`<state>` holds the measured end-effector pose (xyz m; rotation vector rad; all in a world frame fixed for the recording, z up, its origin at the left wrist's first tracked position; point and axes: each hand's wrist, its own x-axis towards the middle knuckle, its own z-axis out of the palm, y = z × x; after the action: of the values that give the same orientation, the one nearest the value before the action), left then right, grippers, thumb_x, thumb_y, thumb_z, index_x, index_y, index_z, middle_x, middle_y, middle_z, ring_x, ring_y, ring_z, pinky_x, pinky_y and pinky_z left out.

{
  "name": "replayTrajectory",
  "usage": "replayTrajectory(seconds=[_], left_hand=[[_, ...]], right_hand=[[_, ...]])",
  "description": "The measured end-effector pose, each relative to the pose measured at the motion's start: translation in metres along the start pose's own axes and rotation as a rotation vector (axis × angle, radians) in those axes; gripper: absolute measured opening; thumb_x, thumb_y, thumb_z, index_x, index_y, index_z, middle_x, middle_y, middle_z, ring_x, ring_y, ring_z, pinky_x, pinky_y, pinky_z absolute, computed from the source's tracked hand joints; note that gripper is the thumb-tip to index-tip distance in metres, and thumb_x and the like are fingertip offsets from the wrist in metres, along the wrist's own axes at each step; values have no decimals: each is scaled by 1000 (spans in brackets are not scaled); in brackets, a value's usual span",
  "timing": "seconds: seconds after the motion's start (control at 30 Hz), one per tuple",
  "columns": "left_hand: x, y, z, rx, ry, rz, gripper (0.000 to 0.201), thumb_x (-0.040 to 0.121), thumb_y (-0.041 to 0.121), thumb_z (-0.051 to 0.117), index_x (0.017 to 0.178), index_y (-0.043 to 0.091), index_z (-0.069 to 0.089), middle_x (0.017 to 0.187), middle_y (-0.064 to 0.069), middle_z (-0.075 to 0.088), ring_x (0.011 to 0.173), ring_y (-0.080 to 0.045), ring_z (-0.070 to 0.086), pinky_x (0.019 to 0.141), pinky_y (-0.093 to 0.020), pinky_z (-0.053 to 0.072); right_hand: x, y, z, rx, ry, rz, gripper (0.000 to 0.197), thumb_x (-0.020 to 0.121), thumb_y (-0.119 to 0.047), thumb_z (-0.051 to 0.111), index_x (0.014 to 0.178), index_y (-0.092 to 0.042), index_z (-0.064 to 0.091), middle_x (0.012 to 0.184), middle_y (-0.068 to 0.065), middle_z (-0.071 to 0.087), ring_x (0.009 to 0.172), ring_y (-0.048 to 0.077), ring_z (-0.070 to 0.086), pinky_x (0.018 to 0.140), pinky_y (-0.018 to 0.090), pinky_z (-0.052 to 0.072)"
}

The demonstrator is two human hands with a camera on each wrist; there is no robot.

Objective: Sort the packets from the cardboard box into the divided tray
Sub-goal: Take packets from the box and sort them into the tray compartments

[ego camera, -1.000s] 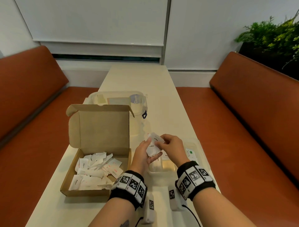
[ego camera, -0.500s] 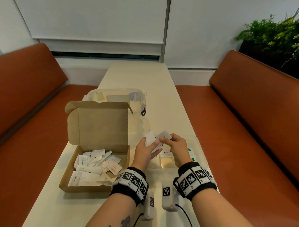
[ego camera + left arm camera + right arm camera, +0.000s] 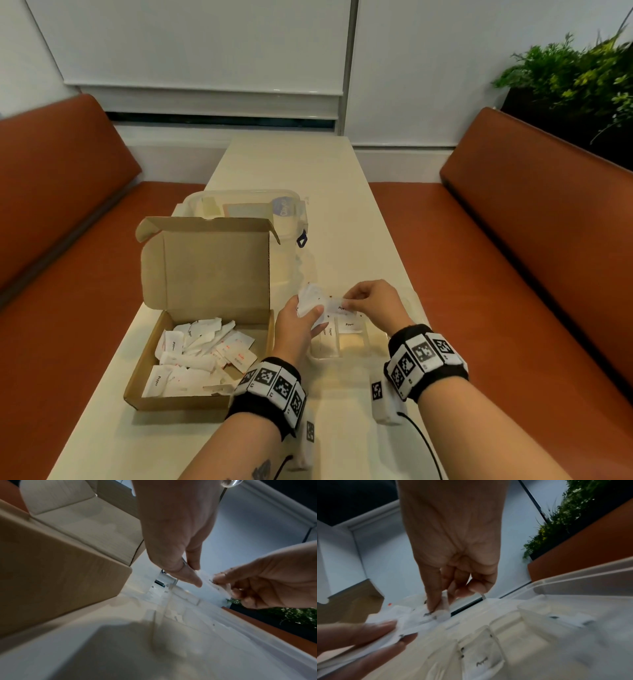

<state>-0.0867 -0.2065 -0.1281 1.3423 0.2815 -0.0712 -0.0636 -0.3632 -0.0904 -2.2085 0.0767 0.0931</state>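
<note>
Both hands hold white packets over the clear divided tray: left hand grips a small bunch, right hand pinches one packet. Open cardboard box just left, more packets inside, on surface.

The upright cardboard box lid and clear container wall the left; table beyond lies open.

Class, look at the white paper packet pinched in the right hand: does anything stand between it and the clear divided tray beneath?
Nothing visible does. The right hand pinches the white paper packet directly above the clear plastic divided tray. The left hand, holding more white packets, sits beside it, not underneath.
</note>
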Motion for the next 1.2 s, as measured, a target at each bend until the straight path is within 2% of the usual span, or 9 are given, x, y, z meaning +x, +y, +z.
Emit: replayTrajectory(seconds=[0.17, 0.3, 0.47, 0.63, 0.73, 0.9, 1.03, 1.13, 1.2], left_hand=[[5, -9, -10, -54, 50, -20, 29, 92, 1, 58, 121, 6, 56, 123, -16, 58, 97, -21, 64, 67, -23, 59], [7, -10, -9, -37, 41, -22, 29, 91, 1, 58, 120, 6, 57, 115, -13, 60, 99, -23, 64, 65, -23, 58], [9, -8, -9, -25, 36, -34, 22, 91, 2, 58, 110, 13, 56, 120, -14, 57, 106, -28, 62, 66, -23, 58], [9, -8, -10, -28, 18, -42, 22, 91, 2, 58, 108, 17, 55, 114, -9, 58, 101, -23, 63, 66, -23, 57], [10, -8, -11, -18, 11, -40, 21, 91, 3, 59, 103, 20, 55, 108, -4, 58, 97, -20, 62, 66, -24, 58], [8, -5, -12, -1, -14, -43, 21, 91, 3, 60, 99, 22, 57, 111, -7, 59, 102, -24, 62, 68, -25, 58], [6, -3, -12, -4, -53, -51, 22, 90, 1, 60, 105, 18, 59, 116, -12, 60, 105, -27, 61, 72, -28, 59], [4, 0, -10, 18, -103, -83, 42, 90, 1, 61, 130, 3, 51, 125, -15, 56, 110, -29, 60, 73, -29, 59], [1, 2, -6, 42, -159, -100, 49, 89, 2, 62, 136, 3, 46, 129, -16, 53, 111, -30, 60, 78, -33, 59]], right_hand=[[4, 20, 8, -145, 69, 159, 6, 77, -15, 76, 74, -13, 71, 73, -3, 65, 74, 13, 58, 65, 23, 42], [8, 27, 17, -201, 51, 206, 5, 75, -16, 78, 73, -14, 73, 79, -1, 68, 87, 15, 61, 69, 24, 42], [12, 29, 23, -328, 81, 213, 6, 79, -11, 72, 76, -16, 75, 101, 6, 66, 110, 24, 52, 90, 37, 50], [13, 27, 27, -403, 71, 171, 7, 79, -11, 71, 82, -16, 68, 105, 5, 59, 107, 24, 49, 84, 33, 49], [12, 27, 31, -461, 64, 134, 21, 77, -13, 73, 91, -15, 58, 102, 4, 55, 102, 23, 46, 76, 29, 43], [12, 31, 35, -484, 77, 122, 24, 78, -11, 69, 88, -17, 48, 100, 5, 56, 99, 23, 46, 71, 28, 39], [11, 28, 33, -381, 127, 79, 21, 79, -18, 70, 93, -14, 55, 93, 3, 55, 93, 21, 50, 72, 27, 42], [10, 15, 29, -78, 147, -34, 12, 85, -25, 67, 91, -15, 66, 88, -1, 64, 81, 13, 57, 65, 18, 41], [8, 3, 26, 122, 63, -81, 11, 86, -28, 67, 91, -19, 71, 88, -6, 69, 80, 6, 60, 66, 12, 41]])
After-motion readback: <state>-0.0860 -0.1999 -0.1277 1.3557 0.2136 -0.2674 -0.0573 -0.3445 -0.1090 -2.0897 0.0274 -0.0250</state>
